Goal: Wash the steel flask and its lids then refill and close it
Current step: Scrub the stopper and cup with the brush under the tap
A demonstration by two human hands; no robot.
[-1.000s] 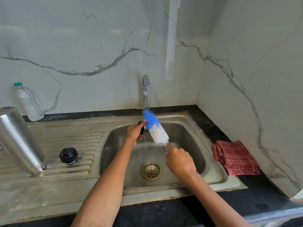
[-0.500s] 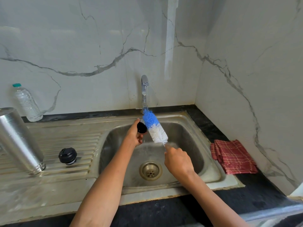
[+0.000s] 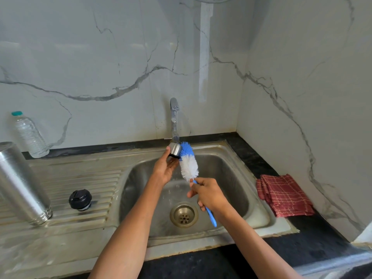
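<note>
One steel flask (image 3: 21,186), two lids, steel cap (image 3: 174,150) gripped by left hand (image 3: 164,170), black stopper (image 3: 80,199) on drainboard, right hand (image 3: 209,195) clasping one bottle brush (image 3: 188,164), steel sink (image 3: 231,168), marble walls (image 3: 100,57).

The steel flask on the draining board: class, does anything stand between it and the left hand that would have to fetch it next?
Nothing visible blocks it. The steel flask stands inverted at the far left of the draining board; the black inner lid sits beside it, not across the path. But the left hand already holds the steel cap.
</note>
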